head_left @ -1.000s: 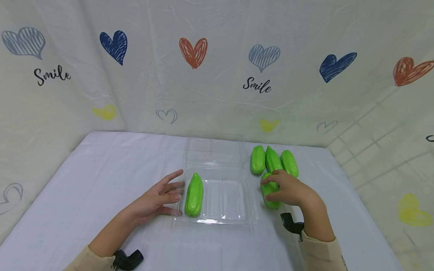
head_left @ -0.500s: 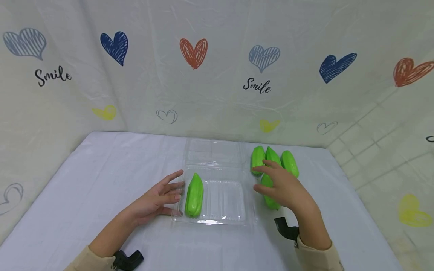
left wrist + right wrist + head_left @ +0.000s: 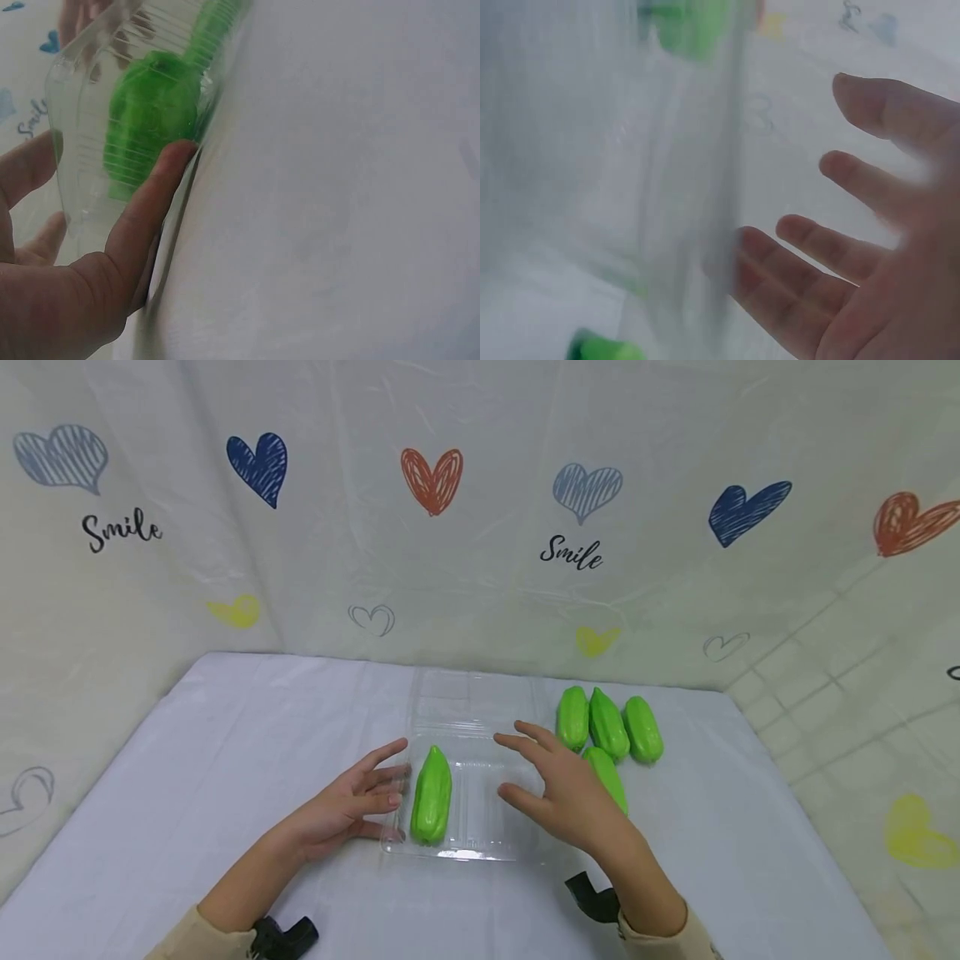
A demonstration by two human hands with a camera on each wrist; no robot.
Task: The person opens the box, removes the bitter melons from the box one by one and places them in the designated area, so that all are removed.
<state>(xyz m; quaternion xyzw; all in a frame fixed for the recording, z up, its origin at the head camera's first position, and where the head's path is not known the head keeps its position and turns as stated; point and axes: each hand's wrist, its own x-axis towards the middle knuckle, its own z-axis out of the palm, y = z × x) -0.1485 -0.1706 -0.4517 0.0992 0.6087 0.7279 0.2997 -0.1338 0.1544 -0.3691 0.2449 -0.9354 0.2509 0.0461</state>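
Note:
A clear plastic clamshell box (image 3: 467, 854) lies on the table, its lid folded back toward the wall. Inside, along the left side, rests one green toy vegetable (image 3: 431, 795), long and smooth-ridged with a pointed tip. My left hand (image 3: 333, 810) touches the box's left side, fingers spread and thumb at the edge; the left wrist view shows the thumb (image 3: 150, 210) beside the see-through wall. Over the box's right part hovers my right hand (image 3: 566, 789), fingers spread and nothing in them. In the right wrist view this hand (image 3: 900, 247) appears palm-side, with the clear plastic beside its fingertips.
Several more green toy vegetables (image 3: 606, 727) lie in a group right of the box, one of them (image 3: 609, 775) nearer and partly behind my right hand. A white cloth (image 3: 262, 727) covers the table. Behind it hangs a curtain (image 3: 495, 593) printed with hearts.
My right hand has left the nearest loose green toy vegetable and moved left, over the box, without carrying anything. My left hand has stayed at the box's left side.

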